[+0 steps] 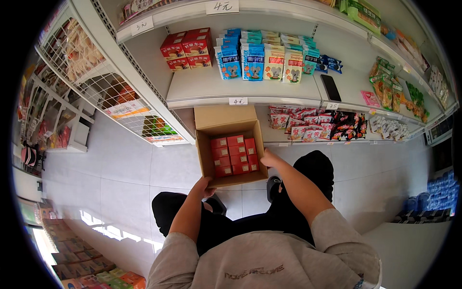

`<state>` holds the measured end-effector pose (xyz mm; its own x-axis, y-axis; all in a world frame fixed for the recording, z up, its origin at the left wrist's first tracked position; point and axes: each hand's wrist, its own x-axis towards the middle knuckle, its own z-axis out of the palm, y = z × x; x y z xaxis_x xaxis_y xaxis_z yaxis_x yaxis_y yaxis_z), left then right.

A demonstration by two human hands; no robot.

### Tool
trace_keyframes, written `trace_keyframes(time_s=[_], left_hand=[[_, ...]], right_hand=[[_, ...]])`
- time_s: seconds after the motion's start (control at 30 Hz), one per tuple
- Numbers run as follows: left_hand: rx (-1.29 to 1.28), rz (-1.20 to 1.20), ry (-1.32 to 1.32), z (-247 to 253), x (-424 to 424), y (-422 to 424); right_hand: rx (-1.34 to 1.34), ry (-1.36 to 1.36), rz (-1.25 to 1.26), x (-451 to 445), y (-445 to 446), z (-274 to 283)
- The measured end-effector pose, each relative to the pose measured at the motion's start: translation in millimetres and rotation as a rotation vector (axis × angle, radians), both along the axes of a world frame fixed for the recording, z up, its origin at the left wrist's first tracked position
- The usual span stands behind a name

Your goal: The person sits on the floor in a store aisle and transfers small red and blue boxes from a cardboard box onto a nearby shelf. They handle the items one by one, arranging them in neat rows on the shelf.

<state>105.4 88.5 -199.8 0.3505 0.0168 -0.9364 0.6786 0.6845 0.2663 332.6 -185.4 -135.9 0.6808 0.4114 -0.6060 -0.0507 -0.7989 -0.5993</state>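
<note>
An open cardboard box [231, 181] stands before me at the foot of the shelving, its far flap raised against the lower shelf edge. Several small red boxes [237, 149] lie packed inside it. My left hand [205, 187] grips its near left corner, the fingers partly hidden. On the right side wall, near the close corner, my right hand [270, 159] has hold of the cardboard. Above, stacked red snack boxes [196, 46] sit at the left of the shelf [202, 86], beside rows of blue, cream and teal biscuit packs [254, 63].
A black phone [330, 87] lies near the shelf's front edge. Small snack packets [306, 124] fill the lower shelf to the right of the cardboard box. At left stands a white wire-mesh rack [108, 85]. My knees flank the box's near side.
</note>
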Motion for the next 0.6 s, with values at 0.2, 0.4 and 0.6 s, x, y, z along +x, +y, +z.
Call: trace_keyframes(time_s=[0.2,0.4,0.6], left_hand=[[0.329,-0.218,-0.07,33.6,12.8,-22.1],[0.486,-0.24,-0.053,62.7,19.6,-26.6],[0.469,-0.293,-0.026,58.7,34.2,-21.8]], right_hand=[[-0.118,-0.167,0.123,2.5,-10.9,9.8],[0.069,-0.899,0.084,-16.3,7.0,63.3],[0.218,-1.385,0.374,47.6,70.7,166.5]])
